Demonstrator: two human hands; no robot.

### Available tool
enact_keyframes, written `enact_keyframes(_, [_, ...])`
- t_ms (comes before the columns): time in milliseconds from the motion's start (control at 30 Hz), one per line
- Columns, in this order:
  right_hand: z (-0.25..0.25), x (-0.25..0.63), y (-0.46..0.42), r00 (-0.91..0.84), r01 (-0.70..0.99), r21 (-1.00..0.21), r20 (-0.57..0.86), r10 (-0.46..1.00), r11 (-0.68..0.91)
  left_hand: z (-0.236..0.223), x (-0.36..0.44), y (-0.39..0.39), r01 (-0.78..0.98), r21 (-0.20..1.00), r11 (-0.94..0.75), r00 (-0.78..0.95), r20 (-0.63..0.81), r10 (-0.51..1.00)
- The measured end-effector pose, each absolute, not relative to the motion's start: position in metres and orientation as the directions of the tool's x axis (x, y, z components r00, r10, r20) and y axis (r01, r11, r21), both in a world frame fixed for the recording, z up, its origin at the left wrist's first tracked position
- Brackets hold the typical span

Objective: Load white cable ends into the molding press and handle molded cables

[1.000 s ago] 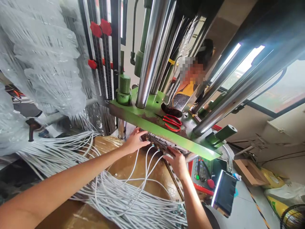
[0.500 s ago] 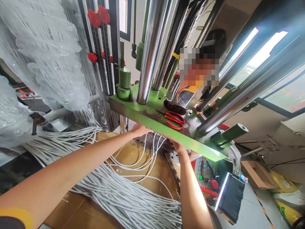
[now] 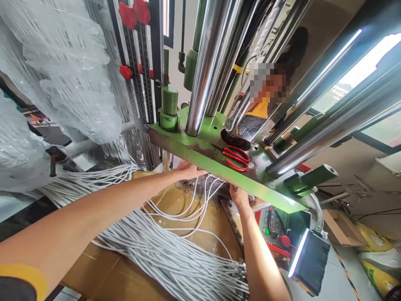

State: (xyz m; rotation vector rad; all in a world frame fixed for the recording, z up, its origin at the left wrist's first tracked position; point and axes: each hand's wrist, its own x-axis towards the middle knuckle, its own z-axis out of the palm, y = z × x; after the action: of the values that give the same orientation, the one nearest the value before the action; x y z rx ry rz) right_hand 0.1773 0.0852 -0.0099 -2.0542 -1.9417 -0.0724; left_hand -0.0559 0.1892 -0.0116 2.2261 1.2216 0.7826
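Observation:
My left hand (image 3: pixel 188 170) reaches under the front edge of a green press plate (image 3: pixel 184 152). Its fingers are hidden below the plate. To the right, my right hand (image 3: pixel 238 195) is also partly under the plate, with its fingertips out of sight. Between the hands, several white cables (image 3: pixel 205 200) run from a dark metal mould (image 3: pixel 216 186) and curve down towards me. Whether either hand grips anything cannot be made out. Red-handled scissors (image 3: pixel 236 156) lie on top of the plate.
A large bundle of white cables (image 3: pixel 175 255) spreads over a brown, cardboard-like surface (image 3: pixel 163 196). Plastic-wrapped cables (image 3: pixel 65 62) hang at left. Steel columns (image 3: pixel 208 71) rise from the plate. A control box with a red button (image 3: pixel 284 241) and a lit lamp (image 3: pixel 310 261) stand at right.
The view has shifted slightly, so the press appears further right. Both hands stay at the plate's front edge; the right hand shows a little more of its back and bent fingers.

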Motion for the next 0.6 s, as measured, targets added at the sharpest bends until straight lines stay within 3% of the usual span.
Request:
enact_keyframes(300, [0.003, 0.141, 0.068, 0.001, 1.0, -0.01, 0.192, 0.981, 0.001, -0.002, -0.041, 0.154, 0.594, 0.374, -0.712, 0.64, 0.315, 0.7])
enact_keyframes(600, [0.006, 0.113, 0.086, -0.009, 0.998, 0.063, 0.212, 0.977, -0.005, 0.002, -0.058, 0.177, 0.663, 0.255, -0.704, 0.639, 0.298, 0.709])
